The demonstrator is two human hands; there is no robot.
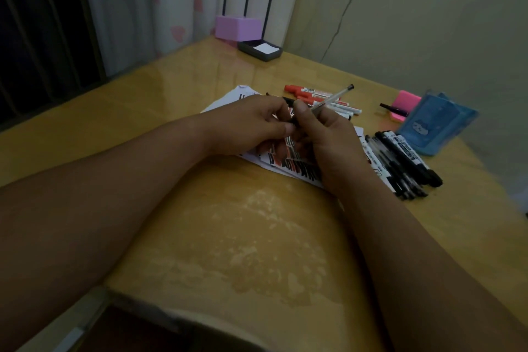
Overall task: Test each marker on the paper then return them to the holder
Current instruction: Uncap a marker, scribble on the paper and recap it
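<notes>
Glossy wooden table (228,237); left hand (245,126), right hand (328,137) both around slim black marker (289,110)

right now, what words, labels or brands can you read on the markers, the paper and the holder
None can be read.
Red markers with white labels: print too blurred to read.
Black markers with white labels: print too small to read.
White paper sheet: red and black strokes, no legible words.
Blue plastic holder: a pale picture, no legible text.

A purple box (238,26) stands at the tabletop's (171,94) far edge. A black note tray (257,56) lies beside it.
</notes>
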